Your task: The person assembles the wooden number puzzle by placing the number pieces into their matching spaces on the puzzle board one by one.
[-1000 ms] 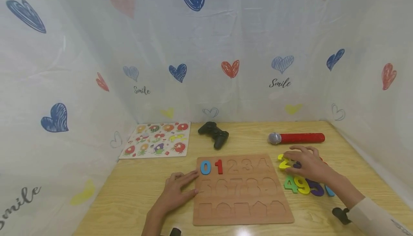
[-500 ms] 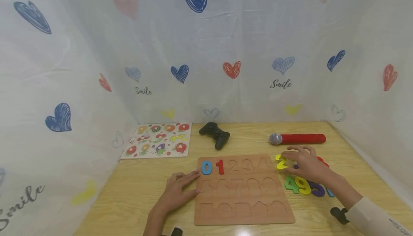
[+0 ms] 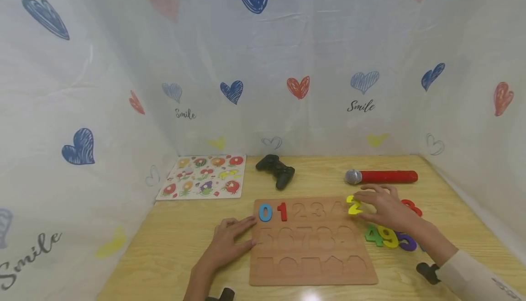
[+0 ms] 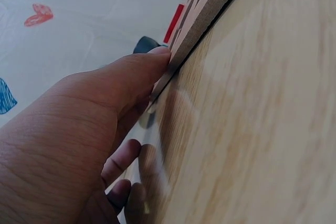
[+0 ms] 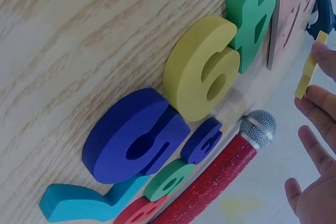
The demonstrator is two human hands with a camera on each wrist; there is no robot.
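A black game controller (image 3: 275,171) lies between fruit board (image 3: 201,177) and microphone (image 3: 381,176).

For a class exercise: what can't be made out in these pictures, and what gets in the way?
Head view: the purple piece nearer the microphone, hidden behind the right grip.
Head view: print on the cream sleeve, too small to read.
Left wrist view: much of the puzzle board, cut off by the top edge.
Right wrist view: the rest of the right grip, cut off by the right edge.
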